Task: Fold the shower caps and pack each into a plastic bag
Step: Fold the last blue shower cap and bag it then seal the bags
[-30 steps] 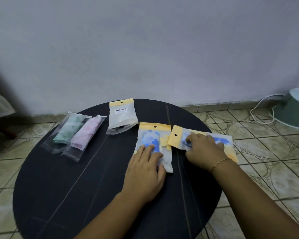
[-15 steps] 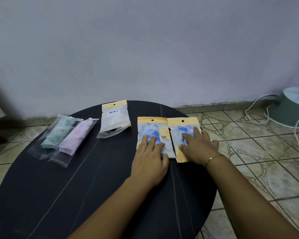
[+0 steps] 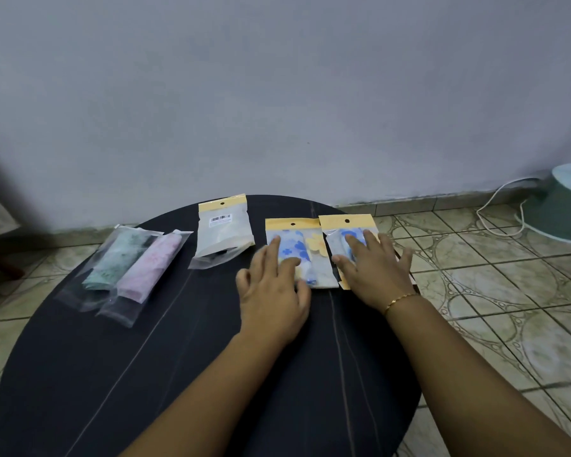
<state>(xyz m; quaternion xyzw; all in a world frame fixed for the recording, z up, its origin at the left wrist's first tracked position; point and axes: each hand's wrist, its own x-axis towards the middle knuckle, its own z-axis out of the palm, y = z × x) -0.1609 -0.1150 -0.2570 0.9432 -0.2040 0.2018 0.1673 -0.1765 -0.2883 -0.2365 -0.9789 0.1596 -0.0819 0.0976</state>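
Two yellow-topped plastic bags holding blue flowered shower caps lie side by side on the round dark table (image 3: 145, 374). My left hand (image 3: 272, 291) rests flat on the lower part of the left blue bag (image 3: 297, 239), fingers spread. My right hand (image 3: 373, 268) lies flat on the right blue bag (image 3: 343, 227), covering most of it. To the left lie a white yellow-topped bag (image 3: 223, 230), a clear bag with a pink cap (image 3: 152, 265) and a clear bag with a green cap (image 3: 117, 258).
The table stands close to a grey wall (image 3: 277, 94). Tiled floor (image 3: 508, 308) lies to the right, with a pale green fan base (image 3: 564, 206) and white cables (image 3: 501, 206) at the far right.
My right hand turned the right blue bag upright and slid it next to the left one. My left hand's fingers have spread and lifted a little.
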